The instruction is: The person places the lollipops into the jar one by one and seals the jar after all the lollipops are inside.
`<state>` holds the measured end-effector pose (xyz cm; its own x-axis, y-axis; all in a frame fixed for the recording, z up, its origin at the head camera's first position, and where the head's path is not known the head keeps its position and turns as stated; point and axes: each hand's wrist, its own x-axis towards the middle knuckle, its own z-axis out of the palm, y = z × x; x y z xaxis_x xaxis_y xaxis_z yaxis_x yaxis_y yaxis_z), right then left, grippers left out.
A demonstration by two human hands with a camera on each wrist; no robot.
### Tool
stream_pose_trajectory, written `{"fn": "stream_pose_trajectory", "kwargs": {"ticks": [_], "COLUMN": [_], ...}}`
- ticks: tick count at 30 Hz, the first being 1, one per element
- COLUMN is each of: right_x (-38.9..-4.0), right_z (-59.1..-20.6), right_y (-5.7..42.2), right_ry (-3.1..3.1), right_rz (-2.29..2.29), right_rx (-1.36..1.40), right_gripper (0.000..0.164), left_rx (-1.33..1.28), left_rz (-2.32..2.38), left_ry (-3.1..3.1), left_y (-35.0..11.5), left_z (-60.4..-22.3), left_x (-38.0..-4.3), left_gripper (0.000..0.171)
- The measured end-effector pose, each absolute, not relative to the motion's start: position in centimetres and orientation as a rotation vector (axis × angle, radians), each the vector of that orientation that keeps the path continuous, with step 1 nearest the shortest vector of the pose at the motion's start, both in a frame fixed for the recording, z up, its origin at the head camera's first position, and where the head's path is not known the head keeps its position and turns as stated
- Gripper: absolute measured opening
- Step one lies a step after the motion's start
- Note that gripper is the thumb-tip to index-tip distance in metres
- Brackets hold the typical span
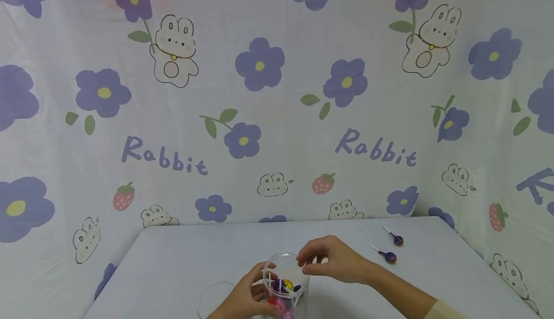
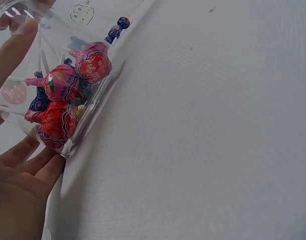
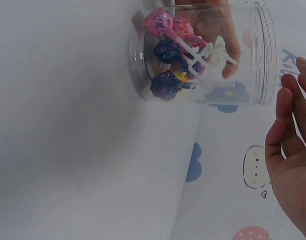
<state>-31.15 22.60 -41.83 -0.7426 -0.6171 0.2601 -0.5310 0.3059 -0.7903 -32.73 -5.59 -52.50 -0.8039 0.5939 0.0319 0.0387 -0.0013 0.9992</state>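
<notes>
A clear round jar (image 1: 306, 286) stands uncapped near the front of the table. My left hand (image 1: 244, 295) holds it, fingers and thumb round its side. Inside lie several wrapped lollipops (image 2: 61, 84), pink, red, dark purple and yellow, with white sticks. The right wrist view shows a purple lollipop (image 3: 164, 85) low in the jar, near its base. My right hand (image 1: 335, 262) hovers at the right of the jar's mouth, fingers loosely bent and nothing seen between them. Whether its fingertips touch the rim I cannot tell.
To the right on the white table (image 1: 195, 247) lie two purple lollipops, a farther one (image 1: 398, 240) and a nearer one (image 1: 390, 257). A clear round lid (image 1: 216, 282) lies left of the jar, partly behind my left hand. A printed curtain (image 1: 277, 117) surrounds the table.
</notes>
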Motion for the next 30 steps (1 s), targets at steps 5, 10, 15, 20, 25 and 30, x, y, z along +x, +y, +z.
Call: {"fn": "stream_pose_trajectory", "kwargs": {"ticks": [5, 10, 15, 20, 25, 30], "right_x": [-30.9, -30.7, -30.7, -31.1, -31.7, -32.2], "right_z": [-41.8, -41.9, -41.9, -42.3, -43.1, -43.8], "right_y": [23.7, 25.4, 27.5, 29.8, 31.7, 33.5], "right_ry": [2.492, 2.531, 2.578, 2.632, 2.678, 2.710], "right_rz": [-1.453, -1.453, -1.446, -1.457, -1.447, -1.428], "right_rx": [-1.043, -1.008, -0.941, -0.860, -0.730, -0.602], "right_gripper": [0.015, 0.014, 0.015, 0.014, 0.013, 0.017], "left_rx": [0.632, 0.653, 0.709, 0.714, 0.692, 0.692], "left_rz": [1.847, 1.830, 1.824, 1.822, 1.824, 1.824], "left_ry": [1.901, 1.927, 1.914, 1.911, 1.908, 1.910], "left_y": [-5.6, -5.6, -5.8, -5.9, -5.9, -5.7], "left_z": [-52.5, -52.8, -52.9, -52.9, -53.0, -53.0], "left_x": [-32.7, -32.8, -33.0, -33.1, -33.1, -33.1], "left_gripper": [0.078, 0.077, 0.080, 0.083, 0.083, 0.084]}}
